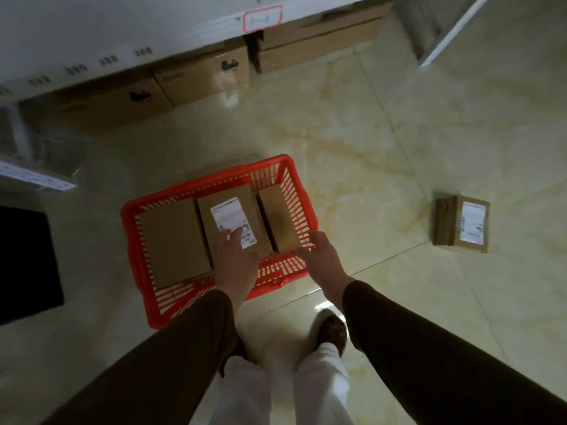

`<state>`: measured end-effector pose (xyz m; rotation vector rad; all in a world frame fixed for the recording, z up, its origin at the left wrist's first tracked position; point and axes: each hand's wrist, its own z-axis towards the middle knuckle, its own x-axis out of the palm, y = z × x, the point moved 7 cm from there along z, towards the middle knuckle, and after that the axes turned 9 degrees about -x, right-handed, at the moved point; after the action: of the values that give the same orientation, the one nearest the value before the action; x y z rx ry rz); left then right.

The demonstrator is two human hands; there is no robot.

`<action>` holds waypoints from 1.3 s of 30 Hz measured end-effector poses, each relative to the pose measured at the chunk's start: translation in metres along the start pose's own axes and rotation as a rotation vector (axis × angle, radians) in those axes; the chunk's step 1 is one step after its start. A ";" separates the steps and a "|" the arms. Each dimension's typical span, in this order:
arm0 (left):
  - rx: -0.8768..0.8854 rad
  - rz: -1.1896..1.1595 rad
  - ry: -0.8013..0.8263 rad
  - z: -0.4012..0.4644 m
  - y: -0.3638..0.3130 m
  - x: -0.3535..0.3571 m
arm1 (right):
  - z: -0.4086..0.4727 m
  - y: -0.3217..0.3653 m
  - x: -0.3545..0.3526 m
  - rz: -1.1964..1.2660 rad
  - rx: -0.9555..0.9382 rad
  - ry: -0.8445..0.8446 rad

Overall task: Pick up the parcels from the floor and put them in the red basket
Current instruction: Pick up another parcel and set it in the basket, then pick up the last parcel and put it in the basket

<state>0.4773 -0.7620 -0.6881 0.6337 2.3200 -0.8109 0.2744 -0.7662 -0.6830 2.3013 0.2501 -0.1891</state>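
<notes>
One red basket (135, 237) stands on the tiled floor, and three cardboard parcels lie in it — a plain one on the left (175, 243), a labelled one in the middle (230, 210), a narrow one on the right (280, 219). One more labelled parcel (461, 223) lies on the floor, well apart. Under the shelf (122, 35) — at least three large cartons (196, 78). Two hands are in view.

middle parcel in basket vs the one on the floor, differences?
The middle parcel lies in the red basket between two others, under the left hand; the floor parcel sits alone on the tiles, right of the basket, untouched. Both are brown cardboard with a white label facing up.
</notes>
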 end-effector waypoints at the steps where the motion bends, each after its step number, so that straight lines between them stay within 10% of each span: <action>1: 0.024 0.010 0.002 -0.006 -0.016 0.002 | -0.003 0.001 -0.016 0.007 -0.009 -0.019; 24: 0.246 0.119 0.267 -0.133 -0.305 0.269 | 0.019 -0.094 -0.393 0.140 0.160 -0.320; 39: 0.044 0.054 0.331 -0.139 -0.386 0.418 | 0.092 -0.156 -0.549 0.120 0.173 -0.274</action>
<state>-0.1015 -0.8401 -0.7264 0.9050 2.5715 -0.7822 -0.3003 -0.7968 -0.7374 2.4182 -0.0461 -0.4768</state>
